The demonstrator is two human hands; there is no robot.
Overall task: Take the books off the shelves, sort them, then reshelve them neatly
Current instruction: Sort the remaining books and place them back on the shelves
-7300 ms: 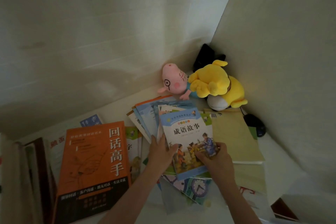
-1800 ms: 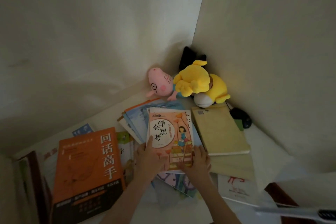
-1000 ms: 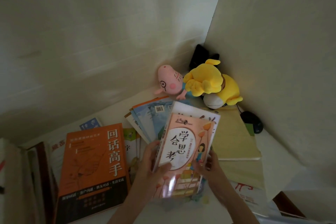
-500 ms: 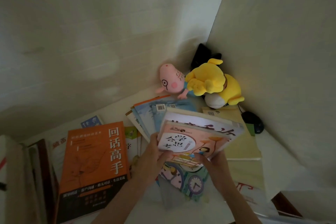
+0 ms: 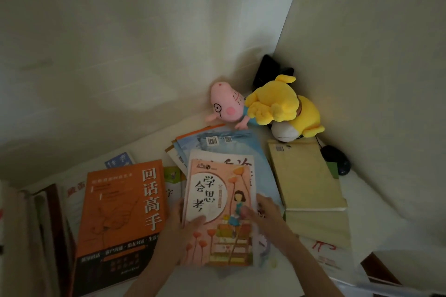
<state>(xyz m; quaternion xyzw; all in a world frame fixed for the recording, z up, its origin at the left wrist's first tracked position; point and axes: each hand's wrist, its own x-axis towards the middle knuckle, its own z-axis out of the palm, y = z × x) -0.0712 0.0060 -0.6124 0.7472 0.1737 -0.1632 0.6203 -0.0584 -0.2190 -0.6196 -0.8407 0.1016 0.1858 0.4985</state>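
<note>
Left hand (image 5: pixel 179 226) & right hand (image 5: pixel 266 212) are laying the pink book (image 5: pixel 218 202), tipped up a sec ago, flat on the centre pile (image 5: pixel 237 146) on the table (image 5: pixel 379 202). Both grips are grasping its side edges; sorting's ongoing.

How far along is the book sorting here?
Unshelving looks done: books lie in loose piles. In hand: left hand and right hand hold the pink book atop the middle pile. Remaining: blue books fanned, orange book and yellow books apart; nothing reshelved.
</note>
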